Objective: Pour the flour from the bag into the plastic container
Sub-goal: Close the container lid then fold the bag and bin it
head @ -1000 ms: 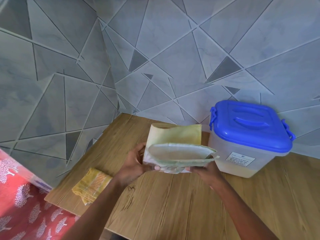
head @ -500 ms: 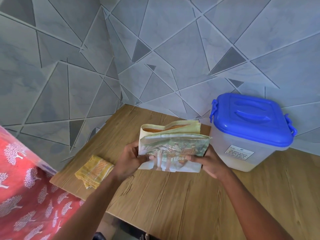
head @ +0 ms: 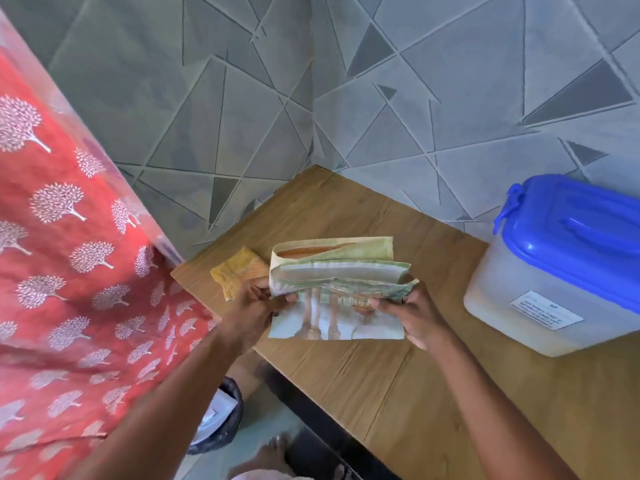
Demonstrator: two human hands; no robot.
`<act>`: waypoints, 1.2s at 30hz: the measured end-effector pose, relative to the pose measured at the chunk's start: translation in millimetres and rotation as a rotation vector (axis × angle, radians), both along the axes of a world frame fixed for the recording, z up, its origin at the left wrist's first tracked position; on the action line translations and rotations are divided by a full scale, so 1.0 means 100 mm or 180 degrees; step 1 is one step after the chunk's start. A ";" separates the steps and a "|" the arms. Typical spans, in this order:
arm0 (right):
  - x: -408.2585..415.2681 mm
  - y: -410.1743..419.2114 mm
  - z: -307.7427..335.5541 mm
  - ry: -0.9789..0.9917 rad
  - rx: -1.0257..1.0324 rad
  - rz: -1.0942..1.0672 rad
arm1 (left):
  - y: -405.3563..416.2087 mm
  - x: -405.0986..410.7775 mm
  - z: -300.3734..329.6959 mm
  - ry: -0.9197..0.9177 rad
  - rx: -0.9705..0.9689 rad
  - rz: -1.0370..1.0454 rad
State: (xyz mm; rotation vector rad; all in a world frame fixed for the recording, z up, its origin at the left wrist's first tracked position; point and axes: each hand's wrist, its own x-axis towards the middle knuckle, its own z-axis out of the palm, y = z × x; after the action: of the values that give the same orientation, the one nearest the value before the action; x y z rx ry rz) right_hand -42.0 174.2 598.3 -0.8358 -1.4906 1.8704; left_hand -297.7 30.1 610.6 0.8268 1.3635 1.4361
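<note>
Head view: my left hand [head: 254,303] and right hand [head: 412,311] pinch flattened bag [head: 337,292] at its ends; container [head: 540,296] lid [head: 581,237] shut; whether flour already poured, cannot tell.

Both forearms are bare from the near edge of the view up to the wrists, with no sleeve, watch, bracelet or band on either. The left hand [head: 254,304] and the right hand [head: 414,315] wear no gloves, and no ring can be made out on the fingers that show. At the near edge, a bare foot [head: 273,453] shows without shoe or sock.
</note>
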 end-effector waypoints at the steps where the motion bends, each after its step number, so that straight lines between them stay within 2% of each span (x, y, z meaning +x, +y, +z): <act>1: -0.09 -0.05 -0.03 -0.0029 -0.0020 0.0056 | -0.12 -0.05 -0.01 0.0006 -0.0022 0.0080; 8: -0.79 -0.64 -0.05 -0.0128 -0.0169 0.0444 | -0.95 -0.52 -0.01 0.0248 -0.0193 0.0590; 13: -1.38 -1.21 -0.19 -0.0286 -0.0164 0.0488 | -1.72 -1.03 -0.22 -0.0110 -0.0316 0.0940; 17: -1.85 -1.75 -0.44 -0.0492 -0.0134 0.0275 | -2.34 -1.43 -0.52 -0.0347 -0.0620 0.1614; 20: -2.16 -2.14 -0.75 -0.0738 -0.0132 0.0033 | -2.74 -1.74 -0.90 -0.0260 -0.0937 0.1778; 27: -3.06 -2.56 -1.92 -0.1491 -0.0378 -0.0290 | -3.19 -2.50 -2.07 0.0103 -0.1549 0.1684; 30: -3.43 -2.55 -2.59 -0.1685 -0.0448 -0.0361 | -3.20 -2.76 -2.82 0.0050 -0.1930 0.1779; 34: -3.80 -2.58 -3.81 -0.1827 -0.0518 -0.0383 | -3.27 -2.94 -4.16 0.0238 -0.2439 0.1966; 36: -3.90 -2.62 -4.37 -0.1916 -0.0467 -0.0370 | -3.34 -2.96 -4.84 0.0396 -0.2847 0.1695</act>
State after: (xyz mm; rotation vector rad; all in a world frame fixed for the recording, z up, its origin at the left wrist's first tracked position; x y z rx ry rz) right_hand -432.1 -87.5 161.1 -1.6259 -1.6028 1.7373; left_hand -593.3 -303.9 126.4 -0.0456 2.1722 0.9517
